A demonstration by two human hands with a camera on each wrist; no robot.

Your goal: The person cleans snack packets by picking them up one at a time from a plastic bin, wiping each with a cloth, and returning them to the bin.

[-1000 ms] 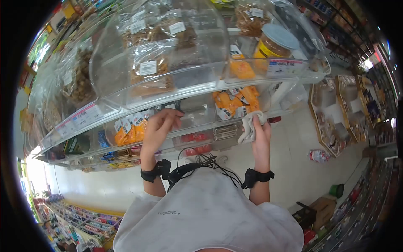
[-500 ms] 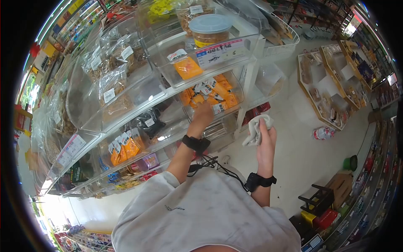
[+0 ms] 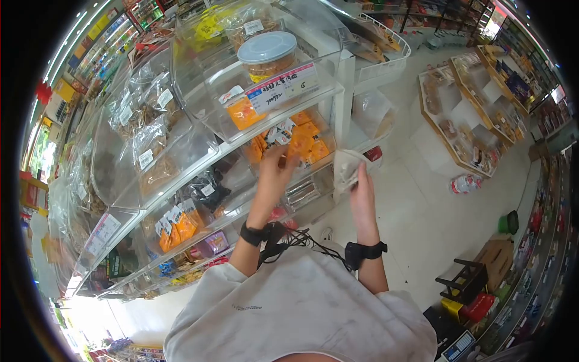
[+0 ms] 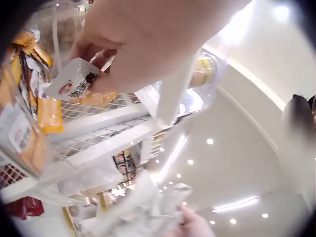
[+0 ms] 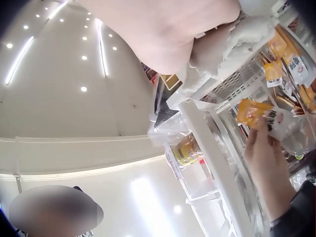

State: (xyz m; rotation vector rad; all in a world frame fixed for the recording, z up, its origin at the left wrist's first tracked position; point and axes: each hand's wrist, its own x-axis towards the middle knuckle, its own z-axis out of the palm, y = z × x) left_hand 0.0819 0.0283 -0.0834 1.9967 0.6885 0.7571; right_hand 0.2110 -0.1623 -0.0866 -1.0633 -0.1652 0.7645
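Observation:
My left hand [image 3: 276, 176] pinches an orange-and-white snack packet [image 4: 73, 81] by its white end. In the right wrist view the same packet [image 5: 254, 112] shows its orange part beyond the fingertips. Just behind that hand, a clear bin holds several similar orange packets [image 3: 309, 125]. My right hand [image 3: 363, 196] grips a crumpled off-white cloth [image 3: 347, 168] beside the right end of the shelf. In the right wrist view the cloth [image 5: 234, 52] hangs between that hand and the bin, partly hidden by the palm.
Above the bin, a tub with a pale blue lid [image 3: 267, 49] stands behind a price label [image 3: 283, 89]. Bagged dry goods [image 3: 148, 142] fill the left bins. Lower down are more orange packets [image 3: 180, 226]. Wooden display trays [image 3: 447, 123] and a stool [image 3: 463, 280] stand to the right.
My left hand moved right from the middle bin into the orange-packet bin, then drew back slightly with a packet. My right hand brought the cloth closer to the shelf, where it hangs more spread.

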